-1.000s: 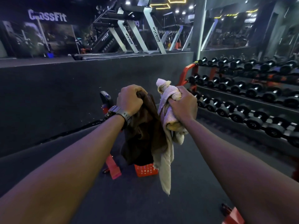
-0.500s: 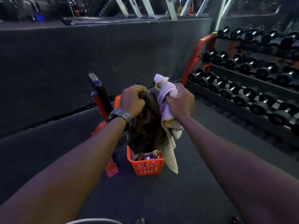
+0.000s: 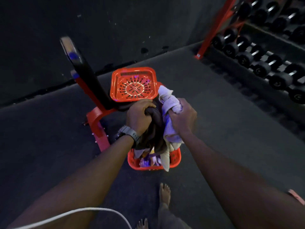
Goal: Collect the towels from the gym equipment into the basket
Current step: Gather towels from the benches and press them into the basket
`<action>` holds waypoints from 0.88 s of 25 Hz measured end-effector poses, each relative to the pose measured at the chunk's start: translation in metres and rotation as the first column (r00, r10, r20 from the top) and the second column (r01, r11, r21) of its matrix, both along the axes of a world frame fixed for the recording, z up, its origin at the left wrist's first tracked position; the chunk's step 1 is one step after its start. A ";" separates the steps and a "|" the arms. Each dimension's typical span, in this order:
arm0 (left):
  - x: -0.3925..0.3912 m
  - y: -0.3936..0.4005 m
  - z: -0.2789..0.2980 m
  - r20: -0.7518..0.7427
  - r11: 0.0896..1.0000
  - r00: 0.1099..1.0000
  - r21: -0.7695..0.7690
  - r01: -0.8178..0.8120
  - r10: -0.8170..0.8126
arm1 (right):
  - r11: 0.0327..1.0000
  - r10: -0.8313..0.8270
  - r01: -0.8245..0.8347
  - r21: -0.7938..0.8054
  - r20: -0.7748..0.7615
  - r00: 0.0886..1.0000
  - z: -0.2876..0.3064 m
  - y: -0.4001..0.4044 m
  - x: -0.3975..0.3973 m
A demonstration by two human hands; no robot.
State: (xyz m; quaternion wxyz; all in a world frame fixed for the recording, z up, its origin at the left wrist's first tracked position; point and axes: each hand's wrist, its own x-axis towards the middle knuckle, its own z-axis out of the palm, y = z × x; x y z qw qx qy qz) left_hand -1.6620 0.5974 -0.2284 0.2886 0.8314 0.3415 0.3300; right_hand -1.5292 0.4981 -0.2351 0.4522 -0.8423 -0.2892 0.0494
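My left hand (image 3: 139, 115) grips a dark brown towel (image 3: 153, 134), and my right hand (image 3: 183, 119) grips a pale, bunched towel (image 3: 170, 103). Both towels hang down over the orange basket (image 3: 175, 158) on the floor directly below my hands. The tail of the pale towel drapes over the basket's front rim. Inside the basket lie several other towels (image 3: 151, 160), partly hidden by the hanging cloth. The basket's orange perforated lid (image 3: 133, 84) stands open behind it.
A red and black bench frame (image 3: 97, 119) stands just left of the basket. A dumbbell rack (image 3: 264, 52) with a red upright fills the right. A dark wall runs behind. My bare feet (image 3: 165, 193) stand on the dark floor, and a white cord (image 3: 82, 212) crosses the bottom.
The view has tilted down and come closer to the basket. My hands with both towels have lowered right over it, and the open lid now shows.
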 end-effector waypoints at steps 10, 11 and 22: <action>0.060 0.061 -0.277 -0.300 0.970 0.943 -0.233 0.073 -0.143 | 0.932 0.157 -0.206 -0.298 -0.182 0.971 -0.282 0.064 0.067; 0.061 0.068 -0.310 -0.363 0.962 0.917 -0.265 0.070 -0.167 | 0.910 0.177 -0.233 -0.342 -0.187 0.966 -0.316 0.068 0.070; 0.056 0.073 -0.574 -0.762 0.826 0.443 -0.558 -0.077 -0.473 | 0.504 0.394 -0.534 -0.679 -0.369 0.842 -0.576 0.084 0.045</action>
